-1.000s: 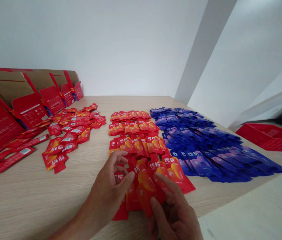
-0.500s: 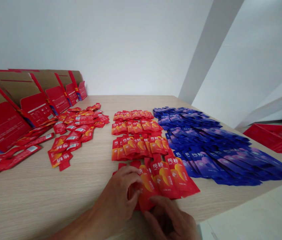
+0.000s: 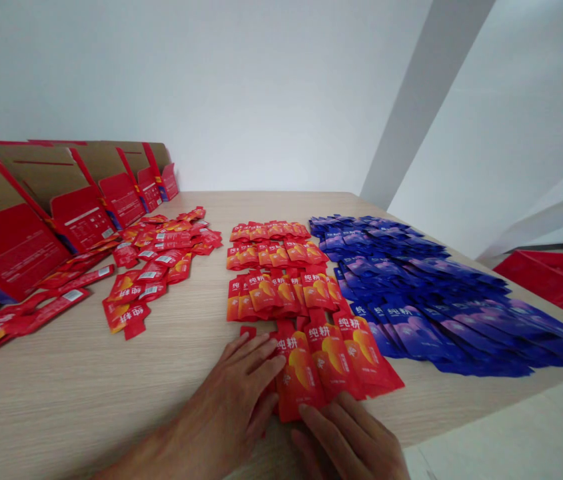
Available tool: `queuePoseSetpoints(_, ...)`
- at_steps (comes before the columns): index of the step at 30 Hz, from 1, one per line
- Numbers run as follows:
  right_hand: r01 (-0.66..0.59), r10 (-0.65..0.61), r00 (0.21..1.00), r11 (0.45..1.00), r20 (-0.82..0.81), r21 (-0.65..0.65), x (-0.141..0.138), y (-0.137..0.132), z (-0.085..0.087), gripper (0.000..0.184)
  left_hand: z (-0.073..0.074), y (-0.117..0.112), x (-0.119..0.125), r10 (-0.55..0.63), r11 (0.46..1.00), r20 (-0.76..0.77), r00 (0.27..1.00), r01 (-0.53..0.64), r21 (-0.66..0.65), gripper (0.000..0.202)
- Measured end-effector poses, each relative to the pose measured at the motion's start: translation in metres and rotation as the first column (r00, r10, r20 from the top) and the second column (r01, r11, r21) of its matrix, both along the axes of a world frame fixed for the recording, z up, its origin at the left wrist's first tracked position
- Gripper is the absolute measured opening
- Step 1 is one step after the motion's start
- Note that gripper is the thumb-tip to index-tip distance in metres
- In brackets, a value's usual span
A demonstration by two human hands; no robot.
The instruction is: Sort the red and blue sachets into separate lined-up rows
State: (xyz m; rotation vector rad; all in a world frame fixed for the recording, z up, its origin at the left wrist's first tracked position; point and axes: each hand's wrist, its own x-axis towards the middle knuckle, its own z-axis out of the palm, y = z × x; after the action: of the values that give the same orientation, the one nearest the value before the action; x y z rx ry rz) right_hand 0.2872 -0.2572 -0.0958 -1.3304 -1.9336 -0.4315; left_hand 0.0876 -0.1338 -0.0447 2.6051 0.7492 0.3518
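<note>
Red sachets with an orange fruit print point(image 3: 335, 363) lie overlapped in the nearest row. My left hand point(image 3: 244, 383) rests flat over the row's left end, its fingers stretched out and hiding the sachets beneath. At the bottom edge of the leftmost uncovered sachet point(image 3: 298, 383) are the fingertips of my right hand point(image 3: 348, 437), fingers extended, the thumb partly out of sight. Behind, further rows of the same red sachets point(image 3: 276, 293) run away from me.
Blue sachets point(image 3: 411, 327) lie in overlapping rows on the right. A loose heap of red sachets point(image 3: 154, 257) spreads at the left, before open red cartons point(image 3: 84, 217) along the wall. A red box point(image 3: 556, 277) is beyond the table's right edge.
My left hand's fingers have flattened from a curled pose over the row. My right hand has uncurled at the front sachet's bottom edge, and that sachet's face now shows more fully.
</note>
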Motion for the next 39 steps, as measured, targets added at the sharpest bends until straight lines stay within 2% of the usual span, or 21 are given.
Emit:
queuePoseSetpoints(3,-0.026,0.025,0.995,1.0,0.092,0.004,0.012,0.006,0.013,0.027,0.003,-0.004,-0.005,-0.005,1.0,-0.049,0.999,0.005,0.002,0.052)
queuePoseSetpoints(6,-0.031,0.031,0.991,1.0,0.131,0.002,0.017,0.01,0.021,0.026,0.008,-0.009,-0.007,-0.011,1.0,-0.081,0.997,0.009,-0.025,0.056)
queuePoseSetpoints(10,-0.039,0.037,0.986,0.999,0.163,0.008,0.014,0.014,0.024,0.025,0.012,-0.015,-0.014,-0.039,0.996,-0.089,0.995,0.032,-0.08,0.068)
queuePoseSetpoints(14,-0.043,0.039,0.987,0.999,0.154,0.022,0.012,0.014,0.023,0.025,0.012,-0.015,-0.03,0.002,0.997,-0.081,0.997,-0.009,-0.079,0.086)
queuePoseSetpoints(18,-0.049,0.05,0.987,0.999,0.151,-0.012,0.016,0.011,0.021,0.024,0.012,-0.006,-0.04,0.039,0.996,-0.129,0.991,-0.049,-0.08,0.076)
queuePoseSetpoints(23,-0.078,0.089,0.982,0.994,0.166,-0.073,0.024,0.01,0.02,0.024,0.015,0.003,-0.037,-0.044,0.995,-0.105,0.993,0.034,-0.09,0.076)
queuePoseSetpoints(27,-0.087,0.082,0.977,0.996,0.199,0.02,0.022,0.013,0.017,0.024,0.013,0.003,-0.031,-0.109,0.993,-0.137,0.985,0.101,-0.068,0.078)
queuePoseSetpoints(31,-0.032,-0.001,0.984,0.983,0.18,0.18,0.021,0.009,0.016,0.033,0.011,-0.003,-0.03,-0.093,0.996,-0.228,0.969,0.094,-0.006,0.075)
queuePoseSetpoints(33,0.012,-0.053,0.977,0.981,0.208,0.191,0.024,0.002,0.018,0.031,0.012,-0.006,-0.028,-0.085,0.995,-0.252,0.964,0.097,0.034,0.072)
queuePoseSetpoints(36,0.044,-0.077,0.958,0.991,0.275,0.125,0.029,-0.008,0.019,0.022,0.013,-0.01,-0.023,-0.085,0.991,-0.257,0.963,0.109,0.08,0.068)
queuePoseSetpoints(39,0.07,-0.104,0.974,0.983,0.202,0.167,0.029,-0.013,0.013,0.029,0.012,-0.011,-0.019,-0.069,0.99,-0.259,0.964,0.099,0.104,0.065)
